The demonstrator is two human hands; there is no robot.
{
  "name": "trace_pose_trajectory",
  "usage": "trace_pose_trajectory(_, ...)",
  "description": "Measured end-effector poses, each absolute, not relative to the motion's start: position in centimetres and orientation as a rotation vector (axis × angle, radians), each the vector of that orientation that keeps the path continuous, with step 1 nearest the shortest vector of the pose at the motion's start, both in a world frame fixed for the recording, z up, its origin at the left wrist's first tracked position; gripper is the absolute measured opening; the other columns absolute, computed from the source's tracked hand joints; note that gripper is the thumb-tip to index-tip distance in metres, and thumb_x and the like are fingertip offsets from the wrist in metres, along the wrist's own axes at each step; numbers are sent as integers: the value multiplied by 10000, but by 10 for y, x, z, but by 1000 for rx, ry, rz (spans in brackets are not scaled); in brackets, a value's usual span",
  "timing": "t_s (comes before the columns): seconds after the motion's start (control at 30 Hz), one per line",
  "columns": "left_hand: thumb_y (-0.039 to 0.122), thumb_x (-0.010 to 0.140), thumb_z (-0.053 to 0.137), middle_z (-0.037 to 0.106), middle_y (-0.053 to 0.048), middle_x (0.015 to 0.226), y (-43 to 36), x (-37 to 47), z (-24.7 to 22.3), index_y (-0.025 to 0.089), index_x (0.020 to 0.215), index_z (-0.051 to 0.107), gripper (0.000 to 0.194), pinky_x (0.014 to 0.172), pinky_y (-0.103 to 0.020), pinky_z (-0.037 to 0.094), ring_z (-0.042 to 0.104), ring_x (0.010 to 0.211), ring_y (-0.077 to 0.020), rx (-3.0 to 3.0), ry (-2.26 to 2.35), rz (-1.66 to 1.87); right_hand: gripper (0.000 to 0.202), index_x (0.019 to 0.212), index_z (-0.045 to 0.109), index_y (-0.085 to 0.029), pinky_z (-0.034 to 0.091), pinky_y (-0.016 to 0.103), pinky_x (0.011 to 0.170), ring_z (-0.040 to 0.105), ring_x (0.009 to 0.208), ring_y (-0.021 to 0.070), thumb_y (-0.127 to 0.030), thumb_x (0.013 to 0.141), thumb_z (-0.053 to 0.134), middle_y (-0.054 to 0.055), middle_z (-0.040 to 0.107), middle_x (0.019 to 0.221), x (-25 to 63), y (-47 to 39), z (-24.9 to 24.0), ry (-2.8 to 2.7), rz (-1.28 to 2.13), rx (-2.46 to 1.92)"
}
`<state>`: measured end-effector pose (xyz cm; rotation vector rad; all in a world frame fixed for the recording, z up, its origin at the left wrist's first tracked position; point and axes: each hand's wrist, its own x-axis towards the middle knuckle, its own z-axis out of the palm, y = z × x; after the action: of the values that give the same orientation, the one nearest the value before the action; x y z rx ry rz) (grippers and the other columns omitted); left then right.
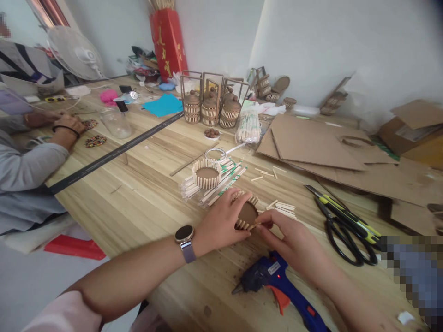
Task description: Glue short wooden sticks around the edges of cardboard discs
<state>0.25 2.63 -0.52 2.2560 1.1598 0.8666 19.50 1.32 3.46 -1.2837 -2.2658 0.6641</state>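
Note:
My left hand (224,219), with a watch on its wrist, is closed around the side of a small round basket (248,213) with a brown base and short wooden sticks standing round its edge. At the basket's near right rim, my right hand (282,230) pinches a short wooden stick (255,226) against the other sticks. A blue glue gun (277,281) with an orange trigger lies just below my right hand. Loose cut sticks (284,208) are beside the basket. A second stick-ringed basket (206,174) rests on wrapped chopsticks (224,177) behind my left hand.
Black scissors (346,235) and a yellow-black utility knife (349,212) lie at the right, near cardboard sheets (318,143). Several lidded baskets with tall handles (211,106) stand at the back. Across the dark table strip (121,152), another person's hands (67,124) handle beads near a glass jar (116,124).

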Motion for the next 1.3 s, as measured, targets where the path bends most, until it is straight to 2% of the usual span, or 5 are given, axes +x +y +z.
trace_pose_trajectory(0.53, 208, 699, 778, 354, -149, 1405, 26, 3, -6, 261, 1408, 280, 868, 1090, -518, 360, 345, 1355, -315, 2254, 1169, 852, 149, 882, 586, -243, 495, 278, 636, 657, 728, 164, -193, 895, 446, 16, 697, 813, 198, 11, 40, -2404, 668, -1195)
trace_pose_trajectory(0.67, 207, 694, 790, 351, -163, 1405, 25, 3, -6, 223, 1404, 289, 869, 1099, -492, 360, 343, 1355, -306, 2275, 1173, 837, 155, 887, 599, -243, 499, 273, 632, 665, 719, 162, -190, 880, 453, 10, 702, 805, 198, 11, 41, -2397, 662, -1215)
trace_pose_trajectory(0.8, 212, 696, 790, 358, -143, 1399, 25, 3, -5, 260, 1408, 275, 880, 1091, -513, 365, 346, 1353, -311, 2260, 1172, 845, 143, 885, 605, -244, 500, 271, 627, 671, 714, 163, -195, 876, 471, 7, 710, 802, 199, 12, 40, -2381, 651, -1210)
trace_pose_trajectory(1.0, 214, 694, 796, 357, -157, 1393, 26, 2, -5, 230, 1406, 282, 878, 1096, -500, 362, 347, 1350, -306, 2272, 1161, 842, 141, 879, 602, -243, 500, 269, 622, 662, 694, 158, -198, 872, 469, 4, 704, 780, 199, 11, 38, -2366, 681, -1227)
trace_pose_trajectory(1.3, 223, 703, 786, 378, -138, 1392, 26, 2, -5, 274, 1414, 274, 878, 1072, -526, 378, 367, 1338, -328, 2244, 1161, 874, 135, 872, 596, -251, 491, 275, 624, 648, 691, 164, -221, 887, 466, 4, 691, 771, 198, 11, 35, -2370, 720, -1247)
